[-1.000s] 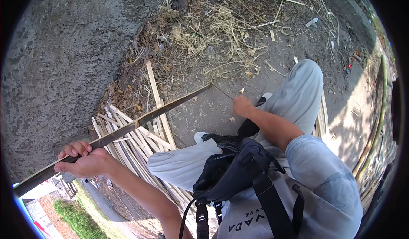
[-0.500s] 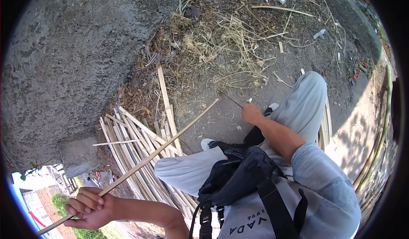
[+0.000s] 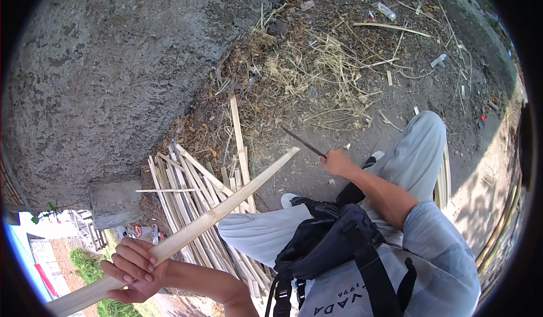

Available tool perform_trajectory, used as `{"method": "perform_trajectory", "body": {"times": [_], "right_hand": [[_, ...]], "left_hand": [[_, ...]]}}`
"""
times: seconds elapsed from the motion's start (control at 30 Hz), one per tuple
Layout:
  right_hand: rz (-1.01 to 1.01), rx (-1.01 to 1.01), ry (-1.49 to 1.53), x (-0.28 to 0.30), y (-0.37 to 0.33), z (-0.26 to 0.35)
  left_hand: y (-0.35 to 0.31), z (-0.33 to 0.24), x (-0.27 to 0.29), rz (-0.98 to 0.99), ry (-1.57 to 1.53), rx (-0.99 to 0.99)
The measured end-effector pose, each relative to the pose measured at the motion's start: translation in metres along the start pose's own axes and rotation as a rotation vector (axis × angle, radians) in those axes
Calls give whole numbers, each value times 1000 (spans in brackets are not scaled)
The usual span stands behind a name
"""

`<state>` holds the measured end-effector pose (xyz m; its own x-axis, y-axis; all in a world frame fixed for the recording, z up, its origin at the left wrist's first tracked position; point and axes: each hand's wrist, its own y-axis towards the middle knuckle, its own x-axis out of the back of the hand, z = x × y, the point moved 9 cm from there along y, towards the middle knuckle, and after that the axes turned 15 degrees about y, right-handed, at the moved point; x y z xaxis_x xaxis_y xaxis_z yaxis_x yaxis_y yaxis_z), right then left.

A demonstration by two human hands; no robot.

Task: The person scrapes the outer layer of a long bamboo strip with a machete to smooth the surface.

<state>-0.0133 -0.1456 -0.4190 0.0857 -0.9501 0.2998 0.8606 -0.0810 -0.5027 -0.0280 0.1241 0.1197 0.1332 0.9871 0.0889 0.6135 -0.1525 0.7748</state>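
Note:
My left hand [image 3: 136,269] is wrapped round a long pale bamboo strip [image 3: 210,217], its broad face turned up. The strip runs slantwise from the lower left, past my left knee, to a free tip near the middle of the view. In my right hand [image 3: 337,163], closed on a handle hidden by the fingers, is a knife [image 3: 303,141] with a dark narrow blade. The blade points up and left, just beyond the strip's tip and apart from it.
A heap of split bamboo strips [image 3: 192,204] lies left of my legs, by a rough grey concrete wall [image 3: 113,79]. Curly shavings [image 3: 325,65] cover the ground ahead. A plastic bottle [image 3: 386,11] lies farther off. Long poles [image 3: 500,226] lie at the right.
The bamboo strip has turned from its narrow edge to its broad face. The knife blade now shows more fully, and the whole view has shifted slightly.

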Motion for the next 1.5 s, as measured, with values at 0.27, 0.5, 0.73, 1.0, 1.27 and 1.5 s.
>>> {"method": "perform_trajectory", "body": {"times": [0.27,0.5,0.73,1.0,1.27,1.5], "right_hand": [[58,-32,-115,-19,6,-4],[236,2,-280,-40,21,-3],[-245,69,-49,29,39,26],[211,199,-573,30,-18,50],[-473,201,-197,95,-21,61],[-395,279,-197,140,-65,90]], "left_hand": [[-9,-16,25,-18,119,-26],[-27,-88,72,-33,229,-126],[-47,-163,77,-96,453,-267],[-67,-176,82,-219,536,-399],[-72,-167,102,-265,390,-292],[-81,-130,107,-275,258,-208]]}}
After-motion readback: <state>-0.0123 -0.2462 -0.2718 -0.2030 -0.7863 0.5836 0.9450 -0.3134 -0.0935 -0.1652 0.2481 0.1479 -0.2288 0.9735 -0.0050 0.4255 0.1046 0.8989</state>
